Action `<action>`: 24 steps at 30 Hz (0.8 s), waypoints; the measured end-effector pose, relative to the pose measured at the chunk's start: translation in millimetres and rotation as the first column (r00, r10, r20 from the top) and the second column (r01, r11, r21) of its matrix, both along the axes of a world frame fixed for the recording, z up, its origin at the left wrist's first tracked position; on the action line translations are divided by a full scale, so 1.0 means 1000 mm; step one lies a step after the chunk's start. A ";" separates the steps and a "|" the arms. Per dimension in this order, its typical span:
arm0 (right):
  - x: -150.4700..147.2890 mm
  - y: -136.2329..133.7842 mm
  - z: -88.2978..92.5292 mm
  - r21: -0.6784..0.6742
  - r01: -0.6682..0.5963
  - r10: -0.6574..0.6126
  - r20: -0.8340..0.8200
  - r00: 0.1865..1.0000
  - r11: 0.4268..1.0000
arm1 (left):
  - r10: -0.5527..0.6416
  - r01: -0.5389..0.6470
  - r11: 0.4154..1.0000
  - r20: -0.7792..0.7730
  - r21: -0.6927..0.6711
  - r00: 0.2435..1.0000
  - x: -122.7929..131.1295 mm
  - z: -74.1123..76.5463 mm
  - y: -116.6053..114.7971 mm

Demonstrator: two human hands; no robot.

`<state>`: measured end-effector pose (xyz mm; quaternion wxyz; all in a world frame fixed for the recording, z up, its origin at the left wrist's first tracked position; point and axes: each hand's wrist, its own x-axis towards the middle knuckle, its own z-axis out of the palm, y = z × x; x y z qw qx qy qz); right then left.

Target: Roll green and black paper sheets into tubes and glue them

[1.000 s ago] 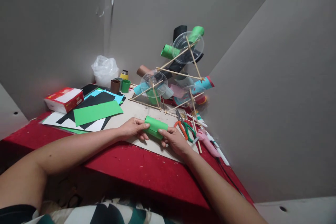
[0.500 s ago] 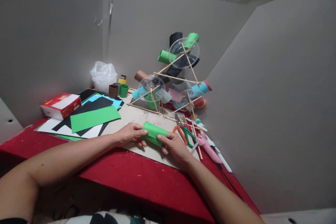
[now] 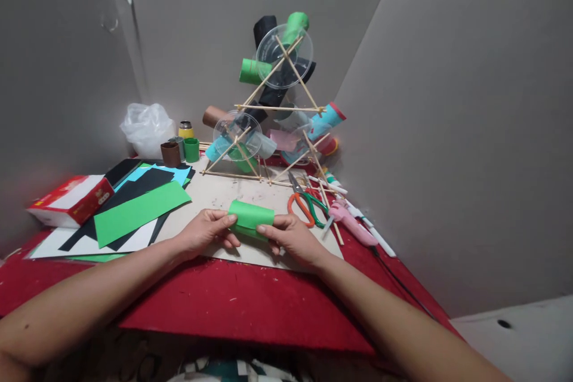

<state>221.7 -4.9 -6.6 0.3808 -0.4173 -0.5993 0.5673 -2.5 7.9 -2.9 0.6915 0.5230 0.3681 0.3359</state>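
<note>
A rolled green paper tube (image 3: 250, 218) is held level just above a beige board (image 3: 224, 194) on the red table (image 3: 233, 301). My left hand (image 3: 206, 231) pinches the tube's left end with thumb and fingers closed on it. My right hand (image 3: 290, 237) grips the right end the same way. Behind the board stands a model of wooden skewers (image 3: 277, 108) carrying clear plastic discs and coloured paper tubes.
Green, black, blue and white paper sheets (image 3: 134, 210) lie at left beside a red and white box (image 3: 71, 198). Small cups (image 3: 181, 150) and a plastic bag (image 3: 145, 126) sit at the back. Scissors (image 3: 304, 203), a pink glue gun (image 3: 351, 228) and loose sticks lie right. Grey walls enclose the table.
The view has swung right and down, so everything sits further left in the picture. Both hands keep their hold on the green tube, which now lies more level.
</note>
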 end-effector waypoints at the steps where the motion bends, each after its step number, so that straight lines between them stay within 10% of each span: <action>1: 0.000 0.000 0.000 0.003 0.000 0.000 0.004 1.000 1.000 | -0.001 0.001 1.000 -0.003 0.003 1.000 0.000 0.000 0.000; 24: -0.003 -0.004 0.005 0.066 0.006 -0.011 0.079 0.997 0.998 | -0.001 0.000 0.999 0.031 0.036 1.000 0.000 0.001 -0.001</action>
